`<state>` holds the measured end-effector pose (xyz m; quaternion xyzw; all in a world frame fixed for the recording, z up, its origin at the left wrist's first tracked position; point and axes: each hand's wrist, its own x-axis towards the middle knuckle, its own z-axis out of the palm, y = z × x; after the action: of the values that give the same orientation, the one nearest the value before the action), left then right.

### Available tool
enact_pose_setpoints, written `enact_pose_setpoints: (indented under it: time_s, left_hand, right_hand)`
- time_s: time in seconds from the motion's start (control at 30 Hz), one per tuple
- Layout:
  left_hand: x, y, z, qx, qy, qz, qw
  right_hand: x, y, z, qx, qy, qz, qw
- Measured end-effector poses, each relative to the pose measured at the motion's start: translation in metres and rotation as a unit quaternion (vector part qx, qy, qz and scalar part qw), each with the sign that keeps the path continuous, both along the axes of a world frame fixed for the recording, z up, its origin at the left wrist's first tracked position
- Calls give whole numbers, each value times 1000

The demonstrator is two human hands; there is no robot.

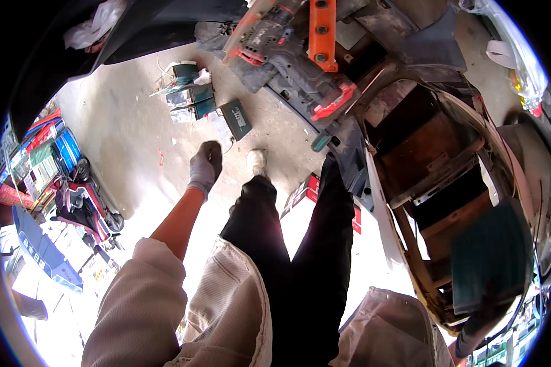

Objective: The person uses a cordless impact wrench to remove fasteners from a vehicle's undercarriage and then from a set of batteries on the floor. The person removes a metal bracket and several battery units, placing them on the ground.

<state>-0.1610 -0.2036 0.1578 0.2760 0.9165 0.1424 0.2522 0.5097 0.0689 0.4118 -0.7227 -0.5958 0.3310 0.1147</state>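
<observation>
My left hand (206,164), in a grey work glove with dark fingertips, hangs over the floor with nothing visible in it. Its fingers are loosely bent. At the lower right, my right hand (482,315) is gloved and in deep shadow, at the near edge of a dark green battery (491,257). It seems to grip that edge, though its fingers are hard to make out. The battery is at the near end of an open vehicle frame (404,211) with dark compartments. On the floor ahead stand several similar batteries (193,98), with one more battery (236,119) beside them.
A black and red power tool (306,73) lies ahead beside an orange perforated bar (322,37). A teal-handled tool (320,142) rests near the frame's left side. A red box (312,186) is by my leg. Boxes and a scooter (92,211) stand at left.
</observation>
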Motion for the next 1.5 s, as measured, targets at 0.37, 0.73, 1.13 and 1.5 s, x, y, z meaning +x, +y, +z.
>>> enact_pose_setpoints:
  time_s: [0.37, 0.73, 1.13, 1.5]
  left_hand:
    - [-16, -113, -142, 166, -365, 339, 851]
    - [46, -192, -94, 126, -383, 222, 888]
    - [-8, -211, -78, 112, -351, 243, 898]
    - [34, -197, -122, 157, -674, 435, 577]
  right_hand:
    - [-230, -101, -37, -144, 62, 55, 986]
    - [-676, -138, -312, -104, 17, 517, 849]
    - [-875, -158, -554, -48, 19, 413, 909]
    - [-554, -177, -247, -133, 180, 314, 923]
